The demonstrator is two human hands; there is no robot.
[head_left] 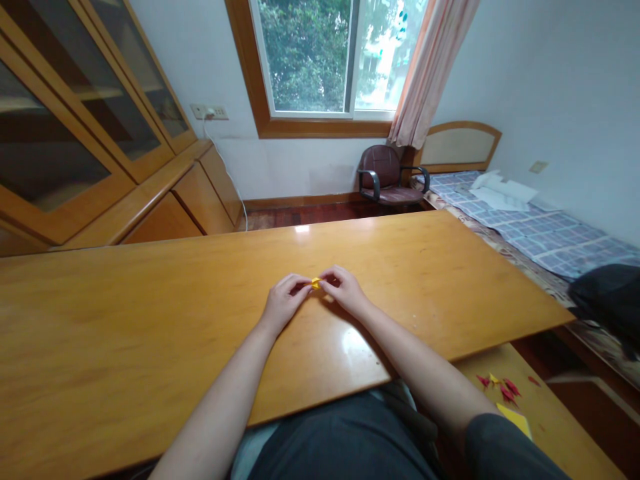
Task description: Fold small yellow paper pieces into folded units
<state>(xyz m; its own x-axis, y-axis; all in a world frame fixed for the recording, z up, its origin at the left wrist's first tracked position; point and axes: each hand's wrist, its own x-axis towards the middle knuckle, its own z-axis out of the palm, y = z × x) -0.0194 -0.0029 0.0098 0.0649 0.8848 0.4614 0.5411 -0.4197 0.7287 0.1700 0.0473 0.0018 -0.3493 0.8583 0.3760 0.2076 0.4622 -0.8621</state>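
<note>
I am pinching a small, bright-yellow folded paper piece point(316, 283) between my left hand point(286, 301) and my right hand point(346, 291), holding it over the glossy yellow-brown wooden table point(150, 327); small red pointed pieces point(511, 387) are lying lower, at my right.

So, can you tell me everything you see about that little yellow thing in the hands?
The yellow thing is small and bright, seemingly folded paper with angular edges. It is pinched between the fingertips of the left hand and right hand, over the wooden table. Fingers cover its ends, so its full shape is hidden; I can't tell whether it touches the tabletop.
</note>
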